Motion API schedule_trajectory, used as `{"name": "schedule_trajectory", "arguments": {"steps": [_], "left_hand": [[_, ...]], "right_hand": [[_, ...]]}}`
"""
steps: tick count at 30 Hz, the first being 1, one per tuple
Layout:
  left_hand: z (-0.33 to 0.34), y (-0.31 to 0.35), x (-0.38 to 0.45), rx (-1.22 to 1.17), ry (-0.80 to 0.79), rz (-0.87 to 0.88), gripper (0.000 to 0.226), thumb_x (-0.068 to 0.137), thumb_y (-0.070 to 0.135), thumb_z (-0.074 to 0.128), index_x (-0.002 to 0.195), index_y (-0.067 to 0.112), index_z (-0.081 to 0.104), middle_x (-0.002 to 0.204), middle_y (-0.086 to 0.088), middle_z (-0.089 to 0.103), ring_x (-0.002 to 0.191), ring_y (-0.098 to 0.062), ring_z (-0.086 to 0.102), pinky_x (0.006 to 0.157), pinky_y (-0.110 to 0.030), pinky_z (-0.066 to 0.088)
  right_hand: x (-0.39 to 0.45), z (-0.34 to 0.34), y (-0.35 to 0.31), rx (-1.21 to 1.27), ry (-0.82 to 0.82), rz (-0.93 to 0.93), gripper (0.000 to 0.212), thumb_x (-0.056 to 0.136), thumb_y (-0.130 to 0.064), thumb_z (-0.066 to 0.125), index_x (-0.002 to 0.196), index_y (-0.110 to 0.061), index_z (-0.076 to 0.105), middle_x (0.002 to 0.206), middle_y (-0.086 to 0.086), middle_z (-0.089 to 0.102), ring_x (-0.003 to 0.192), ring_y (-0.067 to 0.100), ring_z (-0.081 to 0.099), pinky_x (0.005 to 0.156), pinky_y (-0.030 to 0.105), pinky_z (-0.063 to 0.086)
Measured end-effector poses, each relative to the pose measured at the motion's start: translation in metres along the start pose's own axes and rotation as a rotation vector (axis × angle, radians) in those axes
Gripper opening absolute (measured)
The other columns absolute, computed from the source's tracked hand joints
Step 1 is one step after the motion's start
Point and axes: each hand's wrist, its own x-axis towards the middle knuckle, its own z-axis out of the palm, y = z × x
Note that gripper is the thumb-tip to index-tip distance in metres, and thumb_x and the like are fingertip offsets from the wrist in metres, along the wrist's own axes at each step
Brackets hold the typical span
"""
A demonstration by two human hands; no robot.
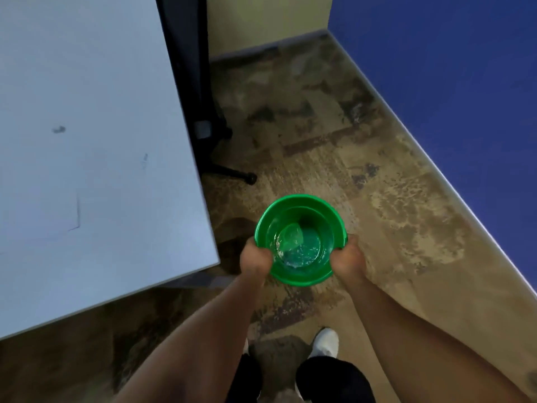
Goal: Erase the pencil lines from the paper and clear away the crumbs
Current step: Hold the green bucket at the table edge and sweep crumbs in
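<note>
A green plastic bucket hangs over the carpet to the right of the table. My left hand grips its rim on the left and my right hand grips the rim on the right. Pale specks and a clear crumpled wrapper lie on the bucket's bottom. On the white table a white sheet of paper lies near the front, its corner edge faintly visible. A small dark smudge and a short pencil mark show on the tabletop.
The table's corner points toward the bucket. A black chair base with a castor stands beside the table's right edge. A blue wall runs along the right. My feet in white shoes stand on the patterned carpet.
</note>
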Motion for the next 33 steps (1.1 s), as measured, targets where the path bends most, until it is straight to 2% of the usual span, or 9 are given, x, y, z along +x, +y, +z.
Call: {"name": "schedule_trajectory", "arguments": {"steps": [4,8,11,14,18,23,29,33], "left_hand": [[-0.039,0.043,-0.019,0.007,-0.031,0.063,0.04,0.095,0.008,0.049,0.133,0.011,0.06,0.12,-0.014,0.069,0.108,-0.035,0.066,0.095,-0.043,0.056],[-0.075,0.069,-0.023,0.004,-0.05,0.109,0.046,0.089,0.01,0.047,0.133,0.012,0.061,0.115,-0.01,0.07,0.101,-0.032,0.069,0.092,-0.047,0.059],[-0.104,0.081,-0.021,0.014,-0.071,0.174,0.047,0.085,0.012,0.048,0.129,0.014,0.064,0.111,-0.009,0.072,0.1,-0.032,0.07,0.092,-0.048,0.059],[-0.137,0.091,-0.024,0.069,-0.066,0.302,0.043,0.09,0.013,0.048,0.131,0.016,0.061,0.12,-0.01,0.071,0.11,-0.033,0.066,0.099,-0.047,0.054],[-0.18,0.088,-0.018,0.161,-0.025,0.418,0.057,0.104,0.02,0.048,0.158,0.011,0.035,0.153,-0.014,0.051,0.139,-0.037,0.049,0.113,-0.044,0.042],[-0.223,0.061,0.011,0.2,0.034,0.403,0.059,0.107,0.022,0.048,0.162,0.017,0.028,0.162,-0.012,0.039,0.145,-0.033,0.044,0.118,-0.046,0.04],[-0.253,0.052,0.034,0.231,0.129,0.386,0.058,0.109,0.023,0.044,0.163,0.015,0.025,0.168,-0.008,0.029,0.153,-0.029,0.031,0.122,-0.04,0.028],[-0.263,0.054,0.054,0.262,0.14,0.439,0.058,0.109,0.023,0.042,0.163,0.011,0.022,0.169,-0.008,0.024,0.156,-0.025,0.024,0.125,-0.036,0.02]], "right_hand": [[-0.031,-0.027,-0.035,0.052,0.071,-0.001,0.036,0.095,-0.009,0.049,0.13,-0.012,0.041,0.083,0.005,0.056,0.075,0.028,0.052,0.064,0.032,0.039],[-0.052,-0.041,-0.072,0.089,0.14,-0.021,0.035,0.094,-0.012,0.051,0.128,-0.013,0.042,0.091,0.008,0.062,0.078,0.029,0.054,0.067,0.034,0.043],[-0.067,-0.047,-0.1,0.114,0.181,-0.025,0.033,0.094,-0.011,0.05,0.127,-0.012,0.044,0.09,0.009,0.059,0.08,0.031,0.055,0.069,0.035,0.044],[-0.079,-0.046,-0.124,0.145,0.216,-0.015,0.034,0.093,-0.01,0.05,0.126,-0.01,0.045,0.099,0.016,0.065,0.088,0.036,0.062,0.073,0.038,0.049],[-0.089,-0.036,-0.154,0.219,0.292,0.018,0.033,0.092,-0.008,0.049,0.125,-0.01,0.046,0.108,0.022,0.065,0.097,0.042,0.063,0.082,0.046,0.054],[-0.09,-0.021,-0.183,0.244,0.341,0.021,0.032,0.091,-0.008,0.05,0.123,-0.011,0.046,0.107,0.023,0.066,0.096,0.042,0.063,0.081,0.046,0.053],[-0.076,0.001,-0.208,0.223,0.32,0.045,0.035,0.092,-0.006,0.05,0.126,-0.01,0.042,0.106,0.024,0.065,0.093,0.042,0.064,0.075,0.042,0.05],[-0.057,0.018,-0.226,0.214,0.296,0.033,0.039,0.092,-0.005,0.05,0.129,-0.009,0.041,0.11,0.027,0.064,0.097,0.045,0.063,0.08,0.046,0.052]]}}
